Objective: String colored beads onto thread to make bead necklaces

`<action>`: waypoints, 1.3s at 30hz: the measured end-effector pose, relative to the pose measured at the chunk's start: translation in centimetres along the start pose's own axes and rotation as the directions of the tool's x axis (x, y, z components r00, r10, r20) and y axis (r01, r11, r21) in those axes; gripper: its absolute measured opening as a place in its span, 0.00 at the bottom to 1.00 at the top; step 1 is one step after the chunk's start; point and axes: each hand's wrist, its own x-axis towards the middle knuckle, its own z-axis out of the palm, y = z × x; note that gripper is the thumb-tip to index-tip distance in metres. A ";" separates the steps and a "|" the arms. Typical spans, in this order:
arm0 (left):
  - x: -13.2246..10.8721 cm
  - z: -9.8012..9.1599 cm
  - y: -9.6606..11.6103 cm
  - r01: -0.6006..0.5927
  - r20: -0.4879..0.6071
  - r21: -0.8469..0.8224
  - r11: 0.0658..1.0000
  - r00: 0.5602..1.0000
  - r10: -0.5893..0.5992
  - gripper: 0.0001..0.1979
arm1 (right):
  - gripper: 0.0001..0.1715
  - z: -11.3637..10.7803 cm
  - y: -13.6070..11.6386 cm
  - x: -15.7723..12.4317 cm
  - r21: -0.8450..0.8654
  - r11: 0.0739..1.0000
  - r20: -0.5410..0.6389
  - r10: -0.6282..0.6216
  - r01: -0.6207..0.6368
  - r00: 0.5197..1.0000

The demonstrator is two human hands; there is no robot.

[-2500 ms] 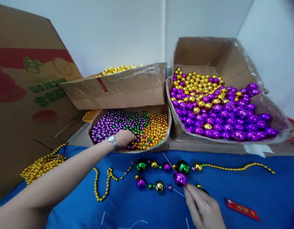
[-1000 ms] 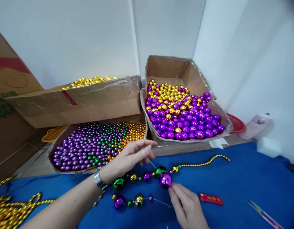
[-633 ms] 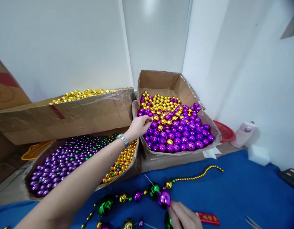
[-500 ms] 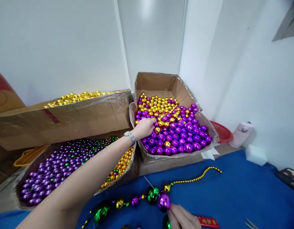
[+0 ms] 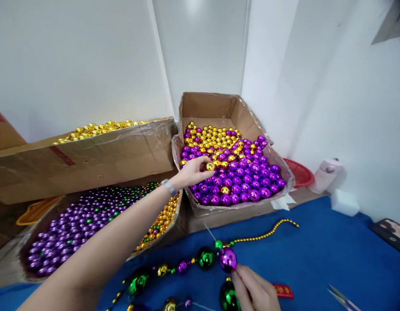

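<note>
Head view, and I take the carton of purple and gold balls [image 5: 219, 216] as my landmark. My left hand [image 5: 190, 172] is stretched over its near-left corner, thumb and fingertips closed on a single gold ball [image 5: 209, 166], which is lifted just clear of the heap. There is a wristwatch [image 5: 169, 186] on that arm.

In front of the carton, on the blue cloth [image 5: 316, 259], lies the strand [image 5: 187, 264]. My right hand [image 5: 256, 291] is low in the view, fingers pinched on the big purple ball [image 5: 227, 259] at the strand's working end. Just past it sits a small green bead [image 5: 218, 245], and a thin wire [image 5: 209, 229] pokes up bare towards the carton. The hands are well apart.

As I judge it, the strand is partly built. Green, gold and purple balls already sit in a row left of the purple one, and more lie at the bottom edge. A fine gold bead chain [image 5: 264, 235] runs off to the right. The gold ball is not yet on the wire.

Left of the carton are a low box of small beads [image 5: 21, 255] and a raised box of gold beads [image 5: 89, 151]. To its right are a red basin [image 5: 300, 172] and a white bottle [image 5: 324, 175]. Scissors [image 5: 342, 296] lie front right.
</note>
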 end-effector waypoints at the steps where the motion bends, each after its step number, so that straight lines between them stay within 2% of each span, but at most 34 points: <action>1: -1.7 -0.1 0.8 0.042 -0.015 -0.124 0.991 0.999 -0.044 0.18 | 0.14 -0.3 -0.2 0.1 0.021 1.000 0.033 0.018 -0.019 0.999; 2: -3.5 -0.1 1.4 0.111 -0.011 -0.386 0.916 0.992 -0.126 0.19 | 0.14 -0.6 -0.5 0.2 0.039 0.999 0.067 0.027 -0.030 0.997; 3: -5.3 0.0 2.0 0.172 0.010 -0.601 0.780 0.978 -0.208 0.19 | 0.13 -0.7 -0.6 0.3 0.053 0.998 0.100 0.026 -0.031 0.995; 5: -8.6 0.6 2.8 0.259 0.106 -0.861 0.437 0.933 -0.343 0.17 | 0.13 -0.9 -0.9 0.5 0.069 0.998 0.154 0.002 -0.013 0.988; 6: -10.0 1.0 2.9 0.287 0.156 -0.907 0.308 0.909 -0.388 0.15 | 0.13 -0.8 -1.1 0.5 0.070 0.998 0.167 -0.016 0.004 0.986; 8: -12.3 1.7 3.0 0.326 0.239 -0.937 0.129 0.864 -0.444 0.13 | 0.13 -0.5 -1.3 0.6 0.063 0.998 0.171 -0.042 0.031 0.984; 11: -14.5 2.5 2.8 0.341 0.303 -0.940 -0.009 0.820 -0.486 0.14 | 0.13 -0.1 -1.8 0.4 0.040 0.998 0.179 -0.044 0.038 0.983; 15: -16.1 2.9 3.0 0.350 0.327 -0.935 -0.052 0.798 -0.506 0.16 | 0.14 0.1 -2.4 0.1 0.031 0.999 0.224 -0.023 0.016 0.974; 25: -17.3 2.9 3.5 0.349 0.305 -0.937 -0.004 0.813 -0.496 0.14 | 0.14 -0.2 -3.0 -0.5 -0.030 1.000 0.254 0.001 0.007 0.967; 28: -17.6 3.0 3.7 0.370 0.291 -0.926 0.082 0.833 -0.471 0.14 | 0.15 -0.4 -3.1 -0.6 -0.050 0.999 0.262 0.008 0.005 0.965; 31: -18.0 3.1 4.3 0.389 0.246 -0.887 0.249 0.854 -0.458 0.14 | 0.15 -0.4 -3.2 -0.5 -0.067 0.998 0.252 0.001 0.016 0.968; 33: -18.2 3.3 4.8 0.384 0.223 -0.865 0.322 0.870 -0.439 0.15 | 0.15 -0.4 -3.3 -0.3 -0.083 0.996 0.253 0.009 0.012 0.967; 35: -18.5 3.6 5.2 0.369 0.222 -0.879 0.303 0.878 -0.425 0.16 | 0.14 -0.4 -3.6 0.0 -0.104 0.994 0.271 0.061 -0.033 0.961; 37: -18.8 4.0 5.4 0.348 0.226 -0.910 0.227 0.872 -0.433 0.15 | 0.13 -0.4 -3.9 0.1 -0.116 0.988 0.301 0.130 -0.099 0.945; 39: -19.2 4.3 5.4 0.335 0.228 -0.927 0.167 0.860 -0.457 0.14 | 0.12 -0.4 -4.1 0.0 -0.108 0.987 0.343 0.146 -0.116 0.928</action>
